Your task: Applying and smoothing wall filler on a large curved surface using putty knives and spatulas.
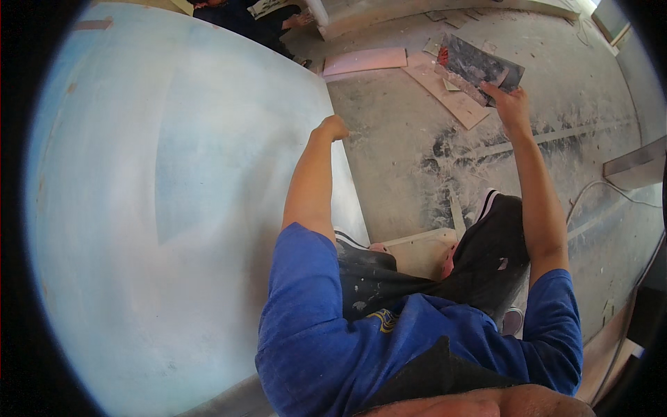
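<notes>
A large pale blue and white panel (pixel 208 174) with a smooth, patchy coated surface fills the left side. At its right edge is my left hand (pixel 334 128), closed with the fingers curled; whether it grips the edge or something small is hidden. Off to the right, my right hand (pixel 512 108) holds a dark flat rectangular plate (pixel 476 66) by its near right end, thumb on top. Pale, dusty smears mark the plate, and a red patch (pixel 442 55) shows at its left end. The plate is held out in front of me over the floor.
Flat board offcuts (pixel 455 101) and a pink strip (pixel 365 61) lie on the dusty concrete floor (pixel 389 146). Another person (pixel 243 21) is beyond the panel's far edge. A cable (pixel 590 184) runs along the right, by a grey block (pixel 636 165).
</notes>
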Demonstrator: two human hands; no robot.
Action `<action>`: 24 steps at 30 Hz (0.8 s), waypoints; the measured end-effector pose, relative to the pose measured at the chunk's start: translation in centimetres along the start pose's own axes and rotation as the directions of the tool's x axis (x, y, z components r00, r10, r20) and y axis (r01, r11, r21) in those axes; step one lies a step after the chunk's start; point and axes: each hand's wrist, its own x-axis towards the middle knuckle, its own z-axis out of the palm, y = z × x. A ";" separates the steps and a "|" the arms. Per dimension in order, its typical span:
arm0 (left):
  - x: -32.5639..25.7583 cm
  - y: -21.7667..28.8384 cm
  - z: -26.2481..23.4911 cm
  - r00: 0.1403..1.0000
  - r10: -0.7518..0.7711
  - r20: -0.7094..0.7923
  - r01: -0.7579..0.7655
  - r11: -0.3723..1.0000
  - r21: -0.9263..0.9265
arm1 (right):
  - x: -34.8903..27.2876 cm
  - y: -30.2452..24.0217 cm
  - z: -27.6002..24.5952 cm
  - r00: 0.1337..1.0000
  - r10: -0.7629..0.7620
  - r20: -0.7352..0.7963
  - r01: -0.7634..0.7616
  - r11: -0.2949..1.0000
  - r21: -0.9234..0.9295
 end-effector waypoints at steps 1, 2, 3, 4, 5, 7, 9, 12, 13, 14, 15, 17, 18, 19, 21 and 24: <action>0.0 0.0 0.0 1.000 0.003 0.006 -0.003 1.000 0.026 | 0.0 0.0 0.0 1.000 0.003 0.014 -0.003 1.000 0.003; -0.1 0.1 0.0 1.000 0.004 0.007 -0.004 1.000 0.025 | 0.0 -0.1 0.0 1.000 0.004 0.013 -0.004 1.000 0.002; -0.1 0.2 0.0 1.000 -0.005 -0.006 0.005 1.000 0.010 | -0.1 -0.2 0.0 1.000 0.005 0.008 -0.005 1.000 0.002; -0.2 0.4 0.0 1.000 -0.014 -0.018 0.014 1.000 -0.005 | -0.2 -0.4 0.0 1.000 0.006 0.002 -0.006 1.000 0.002; -0.2 0.3 0.0 1.000 -0.016 -0.018 0.016 1.000 -0.005 | -0.3 -0.6 0.1 1.000 0.007 0.003 -0.007 1.000 0.003; -0.3 0.2 0.0 1.000 -0.025 -0.007 0.025 1.000 -0.004 | -0.6 -1.0 0.3 1.000 0.009 0.003 -0.009 1.000 -0.012; -0.3 0.4 -0.1 1.000 -0.002 -0.011 0.002 1.000 0.027 | -0.4 -0.7 0.1 1.000 0.012 -0.001 -0.012 1.000 -0.011; -0.3 0.4 0.0 1.000 0.002 -0.016 -0.001 1.000 0.023 | -0.4 -0.7 0.2 1.000 0.008 0.002 -0.008 1.000 0.003; -0.3 0.3 0.0 1.000 -0.015 -0.018 0.015 1.000 -0.011 | -0.4 -0.7 0.2 1.000 0.001 0.006 -0.001 1.000 0.015; -0.3 0.2 0.1 1.000 -0.016 -0.019 0.016 1.000 -0.012 | -0.3 -0.6 0.2 1.000 0.000 0.006 -0.001 1.000 0.015; -0.2 0.1 0.1 1.000 -0.001 -0.029 0.001 1.000 0.009 | -0.2 -0.4 0.2 1.000 0.004 0.005 -0.004 1.000 0.006; -0.3 0.1 0.1 0.999 0.014 -0.039 -0.013 1.000 0.028 | -0.2 -0.5 0.2 1.000 0.009 0.003 -0.009 1.000 -0.004; -0.4 0.3 0.1 0.999 0.001 -0.045 -0.001 1.000 -0.001 | -0.4 -0.7 0.2 1.000 0.006 0.004 -0.006 1.000 -0.009; -0.5 0.4 0.1 0.999 -0.013 -0.050 0.011 0.999 -0.030 | -0.5 -0.8 0.2 1.000 0.004 0.005 -0.004 1.000 -0.014; -0.7 0.6 -0.2 0.999 -0.015 -0.035 0.014 1.000 -0.025 | -0.5 -0.9 0.2 1.000 0.005 0.002 -0.004 1.000 -0.014; -0.9 1.2 -0.7 1.000 -0.008 0.000 0.008 1.000 0.001 | -0.3 -0.8 0.1 1.000 0.007 -0.003 -0.007 1.000 -0.007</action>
